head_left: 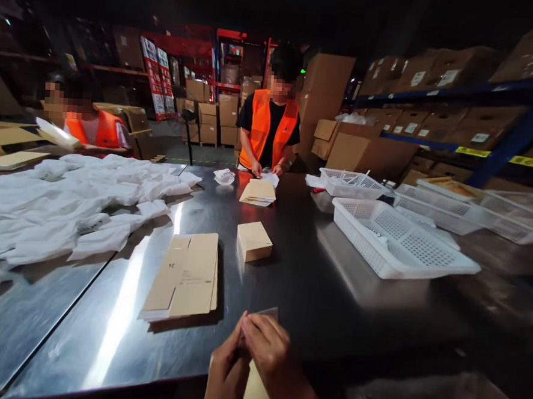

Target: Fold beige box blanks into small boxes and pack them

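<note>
Both my hands are together at the near edge of the steel table (pixel 333 288). My left hand (pixel 225 365) and my right hand (pixel 269 355) pinch a flat tan cardboard piece (pixel 255 391) between them; its upper corner shows just past my fingers. A stack of flat unfolded cartons (pixel 184 279) lies just ahead to the left. A small assembled tan box (pixel 254 241) stands beyond it.
Piled white bags (pixel 67 205) cover the left of the table. White plastic baskets (pixel 399 244) sit on the right. A person in an orange vest (pixel 268 127) works at the far edge by another carton stack (pixel 258 193); a second person (pixel 94 129) is at far left. Shelves of boxes stand behind.
</note>
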Demonstrator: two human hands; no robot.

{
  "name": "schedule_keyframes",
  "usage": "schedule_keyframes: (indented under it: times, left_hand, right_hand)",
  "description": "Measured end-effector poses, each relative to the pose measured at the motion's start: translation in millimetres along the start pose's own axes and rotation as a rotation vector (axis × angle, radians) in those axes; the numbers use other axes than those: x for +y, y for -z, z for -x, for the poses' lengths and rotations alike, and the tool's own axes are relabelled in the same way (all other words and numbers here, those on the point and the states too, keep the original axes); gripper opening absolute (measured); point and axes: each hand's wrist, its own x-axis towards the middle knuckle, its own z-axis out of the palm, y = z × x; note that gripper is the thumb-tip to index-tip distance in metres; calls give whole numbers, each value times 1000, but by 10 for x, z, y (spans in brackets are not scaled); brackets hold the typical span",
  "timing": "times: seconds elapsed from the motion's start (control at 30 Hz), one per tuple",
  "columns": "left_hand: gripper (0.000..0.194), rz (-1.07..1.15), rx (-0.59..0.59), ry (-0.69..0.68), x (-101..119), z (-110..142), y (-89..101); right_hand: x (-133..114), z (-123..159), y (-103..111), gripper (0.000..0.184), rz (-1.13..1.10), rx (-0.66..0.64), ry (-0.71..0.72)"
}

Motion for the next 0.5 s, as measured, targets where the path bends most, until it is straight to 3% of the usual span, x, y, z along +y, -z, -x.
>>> schedule_keyframes:
  times: [0.13,0.3,0.4,0.5]
  left_hand:
    - [52,-102,-34,-26,-67,-15,69]
    - [50,-73,-91,-11,-135,-38,77]
    - [54,12,9,22,-137,-49,35]
    - [63,140,169,64,-130,-62,7]
  right_hand:
    - [-34,43,-52,40,8,55,-63]
    - [-4,93,-196,36,-164,108,-267]
    - [177,134,-65,34,-231,136,-420]
    - [403,229,231,37,-278,198,-575]
